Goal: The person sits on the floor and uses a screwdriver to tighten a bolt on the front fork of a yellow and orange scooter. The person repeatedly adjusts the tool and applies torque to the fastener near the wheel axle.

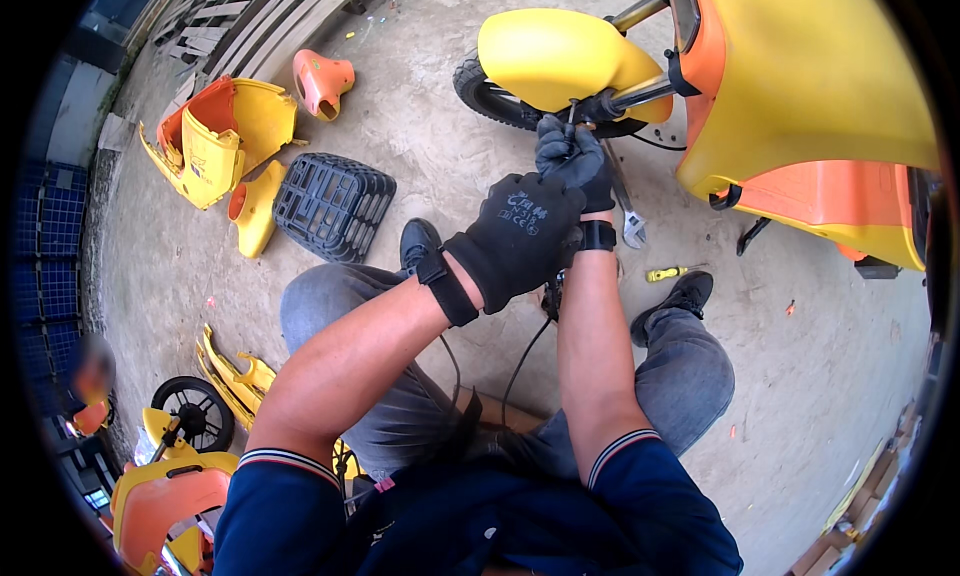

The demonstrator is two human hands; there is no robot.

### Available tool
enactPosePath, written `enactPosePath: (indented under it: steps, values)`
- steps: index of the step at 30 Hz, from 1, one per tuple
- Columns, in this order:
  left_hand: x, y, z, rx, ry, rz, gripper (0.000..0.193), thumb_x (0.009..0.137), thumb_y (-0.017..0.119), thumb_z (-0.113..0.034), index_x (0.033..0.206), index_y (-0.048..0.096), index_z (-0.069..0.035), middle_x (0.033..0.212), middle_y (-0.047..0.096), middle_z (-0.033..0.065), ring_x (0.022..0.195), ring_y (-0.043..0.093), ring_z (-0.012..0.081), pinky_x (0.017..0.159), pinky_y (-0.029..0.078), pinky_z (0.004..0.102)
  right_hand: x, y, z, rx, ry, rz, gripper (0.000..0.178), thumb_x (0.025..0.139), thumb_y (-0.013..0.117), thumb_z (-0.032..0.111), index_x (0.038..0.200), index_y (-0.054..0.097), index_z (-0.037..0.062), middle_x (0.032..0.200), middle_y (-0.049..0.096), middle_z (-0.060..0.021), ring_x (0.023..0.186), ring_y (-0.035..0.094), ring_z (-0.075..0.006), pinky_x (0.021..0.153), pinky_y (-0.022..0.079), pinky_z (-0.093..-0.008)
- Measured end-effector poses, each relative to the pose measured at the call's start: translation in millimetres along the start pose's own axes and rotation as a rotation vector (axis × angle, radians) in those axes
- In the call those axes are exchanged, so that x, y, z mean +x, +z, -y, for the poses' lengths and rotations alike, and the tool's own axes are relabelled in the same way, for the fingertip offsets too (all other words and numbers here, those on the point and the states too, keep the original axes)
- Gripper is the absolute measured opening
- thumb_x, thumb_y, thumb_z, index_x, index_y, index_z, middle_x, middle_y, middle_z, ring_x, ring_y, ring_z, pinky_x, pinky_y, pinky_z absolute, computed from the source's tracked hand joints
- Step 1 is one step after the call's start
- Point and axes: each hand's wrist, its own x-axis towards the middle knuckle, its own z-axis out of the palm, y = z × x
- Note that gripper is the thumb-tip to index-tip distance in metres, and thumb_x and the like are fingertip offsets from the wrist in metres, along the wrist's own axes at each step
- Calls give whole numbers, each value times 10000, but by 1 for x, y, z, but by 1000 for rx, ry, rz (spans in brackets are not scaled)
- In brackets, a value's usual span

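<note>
My right hand (575,161), in a black and grey work glove, is beside the front wheel hub of a yellow and orange scooter. Its fingers are pinched around a thin metal piece (572,114) that points up toward the fork's lower end (603,106). Just nearer to me, my left hand (525,226), gloved in black, is curled closed against the right one; whatever lies inside it is hidden. A yellow fender (560,61) covers the black tyre (488,98). An adjustable wrench (634,228) lies on the floor right of my right wrist, its handle running toward the wheel.
A yellow screwdriver (666,274) lies by my right shoe (688,294). To the left are a black plastic basket (335,206), yellow and orange body panels (215,161) and an orange cowl (322,84). Wooden pallets (280,26) lie behind; another scooter (170,496) stands lower left.
</note>
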Motion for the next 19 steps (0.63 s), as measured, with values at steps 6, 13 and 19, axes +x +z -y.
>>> enactPosePath:
  steps: [6, 13, 19]
  values:
    - [2, 0, -1, 23, -9, 25, 320, 704, 660, -133, 996, 543, -72, 903, 569, 125, 821, 573, 314, 722, 451, 423, 1, -14, 5, -236, -195, -86, 314, 920, 547, 272, 994, 567, -32, 876, 588, -110, 729, 532, -158, 624, 461, -257]
    - [-1, 2, 2, 15, 10, -3, 323, 701, 658, -127, 997, 542, -71, 904, 570, 122, 822, 574, 311, 714, 454, 422, 0, 6, -7, -232, -253, -191, 375, 924, 528, 309, 1012, 560, -54, 936, 598, -170, 767, 554, -209, 651, 482, -279]
    - [0, 0, 1, 12, 0, 22, 346, 698, 662, -128, 1016, 534, -76, 912, 567, 123, 835, 575, 311, 724, 456, 423, 10, -25, 20, -96, -43, 7, 431, 945, 457, 320, 1132, 521, -63, 1053, 586, -219, 829, 567, -238, 707, 497, -304]
